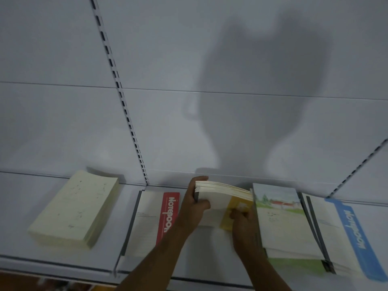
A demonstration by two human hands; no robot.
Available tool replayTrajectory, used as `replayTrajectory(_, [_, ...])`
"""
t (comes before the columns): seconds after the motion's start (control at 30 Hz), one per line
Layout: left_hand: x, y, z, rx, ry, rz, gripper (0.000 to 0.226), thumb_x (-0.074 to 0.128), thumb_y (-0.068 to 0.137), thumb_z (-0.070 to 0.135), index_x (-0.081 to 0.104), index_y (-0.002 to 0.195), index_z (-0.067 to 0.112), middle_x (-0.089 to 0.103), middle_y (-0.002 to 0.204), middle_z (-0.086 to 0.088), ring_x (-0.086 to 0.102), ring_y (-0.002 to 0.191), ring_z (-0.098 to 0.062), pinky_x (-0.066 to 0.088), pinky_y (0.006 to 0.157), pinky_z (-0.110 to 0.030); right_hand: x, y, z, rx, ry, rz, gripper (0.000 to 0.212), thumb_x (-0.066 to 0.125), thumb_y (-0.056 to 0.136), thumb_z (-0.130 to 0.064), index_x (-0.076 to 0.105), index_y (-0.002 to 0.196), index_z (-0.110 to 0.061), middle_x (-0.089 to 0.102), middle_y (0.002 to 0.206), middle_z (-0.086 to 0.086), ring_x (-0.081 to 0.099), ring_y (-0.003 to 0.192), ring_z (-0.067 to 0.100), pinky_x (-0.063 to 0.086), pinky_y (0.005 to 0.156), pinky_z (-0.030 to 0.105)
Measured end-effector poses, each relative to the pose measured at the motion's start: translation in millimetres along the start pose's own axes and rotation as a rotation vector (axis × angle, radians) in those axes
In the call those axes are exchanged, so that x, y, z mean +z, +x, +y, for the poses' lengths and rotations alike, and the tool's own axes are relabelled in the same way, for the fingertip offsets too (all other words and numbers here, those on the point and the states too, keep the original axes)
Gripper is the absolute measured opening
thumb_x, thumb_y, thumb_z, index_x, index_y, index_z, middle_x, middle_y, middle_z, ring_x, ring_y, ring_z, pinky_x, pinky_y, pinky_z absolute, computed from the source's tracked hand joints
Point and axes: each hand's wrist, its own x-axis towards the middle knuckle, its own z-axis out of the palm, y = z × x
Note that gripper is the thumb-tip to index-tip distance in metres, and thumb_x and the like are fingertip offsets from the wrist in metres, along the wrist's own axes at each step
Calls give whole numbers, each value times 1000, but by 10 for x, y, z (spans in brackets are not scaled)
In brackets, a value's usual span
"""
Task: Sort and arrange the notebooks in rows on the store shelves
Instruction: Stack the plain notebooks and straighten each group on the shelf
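Head view, shelf (63, 263): white store shelf with a slotted upright (126, 114) at its back; four piles already lie flat in a row along it, and a fifth is going in.
Cream pile (71, 208): near the left end of the shelf, turned a little askew to the front edge; well apart from the next pile.
Red pile (151, 221): flat, just right of the upright's foot; its near corner reaches close to the front edge; the left forearm crosses over its right side.
Yellow stack (222, 203): several notebooks held together in the gap between the red pile and the landscape pile; far edge lifted and fanned, so it is not yet flat.
Left hand (194, 204): gripping the stack's left edge, fingers curled over the far corner, thumb on the cover.
Right hand (244, 224): on the stack's right side, thumb pressed to the yellow band; blurred, so how the fingers lie I cannot tell.
Landscape pile (281, 219): flat, touching or just beside the stack's right edge; which, I cannot tell.
Blue pile (344, 234): at the right end, overhanging the front edge a little.
Progress: judged well on for this shelf; left to do is laying the stack flat, and probably squaring the cream and blue piles.
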Motion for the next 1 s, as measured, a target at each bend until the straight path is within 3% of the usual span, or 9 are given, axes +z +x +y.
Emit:
replayTrajectory(0.1, [-54, -57, -21, -39, 21, 16, 51, 63, 78, -12, 52, 117, 19, 63, 102, 6, 63, 93, -8, 53, 67, -12, 45, -55, 53, 5, -16, -27, 24, 48, 68, -10, 64, 84, -20, 66, 82, 3, 62, 78, 21, 50, 65, 31])
replayTrajectory(0.27, [20, -86, 33, -93, -44, 112, 47, 64, 73, -10, 57, 93, 31, 65, 86, 14, 64, 80, -4, 50, 56, -8, 85, -42, -68, 31, 76, 3, 25, 49, 65, -3, 63, 80, -17, 64, 74, -2, 61, 69, 10, 49, 60, 27])
replayTrajectory(0.33, [55, -105, 44, -92, -58, 110, 44, 64, 65, 0, 58, 96, 31, 66, 86, 15, 65, 81, -3, 50, 58, -10, 73, -50, -77, 37, 92, 35, 21, 50, 67, 1, 60, 75, -16, 61, 71, 0, 58, 69, 18, 48, 60, 29])
replayTrajectory(0.4, [78, -117, 43, -112, -63, 132, 46, 64, 73, -8, 55, 101, 28, 63, 87, 11, 61, 81, -7, 49, 54, -9, 68, -61, -51, 50, 65, 33, 25, 50, 74, 8, 58, 73, -16, 58, 70, 3, 55, 71, 23, 45, 59, 31])
replayTrajectory(0.5, [106, -75, 41, -162, -55, 189, 48, 53, 79, -19, 52, 103, 22, 58, 84, 5, 55, 79, -9, 49, 49, -15, 61, -43, -85, 77, 8, 34, 32, 45, 78, 16, 58, 76, -13, 59, 72, 4, 55, 67, 19, 44, 57, 27])
replayTrajectory(0.63, [127, 91, 117, -235, 34, 185, 41, 53, 74, -14, 57, 93, 22, 61, 85, -3, 56, 81, -19, 42, 56, -25, 38, 70, -177, 71, -114, 38, 29, 43, 76, 10, 56, 68, -15, 57, 64, 2, 55, 59, 15, 44, 54, 24])
replayTrajectory(0.83, [10, 462, -33, -658, 125, 175, 39, 61, 78, 5, 56, 116, -4, 61, 95, -15, 60, 78, -24, 43, 54, -24, 54, 315, -96, 301, -325, 2, 24, 43, 83, 0, 50, 64, -13, 47, 59, 6, 44, 52, 19, 31, 51, 24])
replayTrajectory(0.93, [-67, 385, -255, -592, 304, 124, 18, 62, 86, 13, 59, 97, -1, 55, 73, -6, 52, 60, -13, 37, 44, -18, 49, 370, 68, 377, -455, -74, 21, 44, 89, 0, 55, 73, -5, 51, 64, 7, 46, 54, 16, 33, 48, 21])
replayTrajectory(1.0, [-75, 347, -432, -560, 444, 115, 29, 61, 88, 16, 58, 110, -3, 60, 83, -7, 55, 65, -13, 37, 44, -16, 73, 393, 223, 377, -556, -66, 10, 45, 90, 0, 56, 91, 1, 57, 83, 14, 51, 63, 18, 38, 51, 22])
